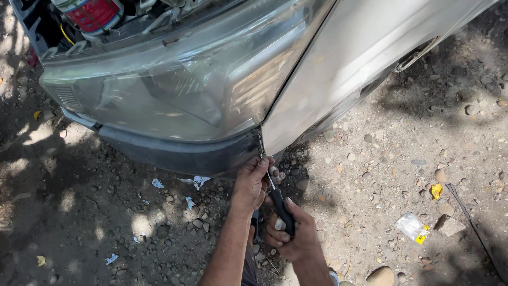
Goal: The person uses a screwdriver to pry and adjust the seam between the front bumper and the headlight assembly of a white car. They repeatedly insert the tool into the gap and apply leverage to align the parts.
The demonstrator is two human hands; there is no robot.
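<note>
Two hands: both work at the lower corner of a car's front.
Left hand (252,182): fingers pinch the dark bumper (180,154) edge, just under the headlight (174,90).
Right hand (293,233): clenched round the black handle of a screwdriver (279,201).
Screwdriver: its thin shaft runs past the left fingertips into the seam beside the silver fender (344,58).
Handling: stiff, light, likely slippery at the shaft; best gripped at the handle.
Ground: gravel (381,159) with paper scraps.

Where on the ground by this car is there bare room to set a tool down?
Barest: the dirt between the fender and the yellow scrap. Shaded ground left of the left hand holds only paper scraps. Crowded: around the right hand gripping the screwdriver.
</note>
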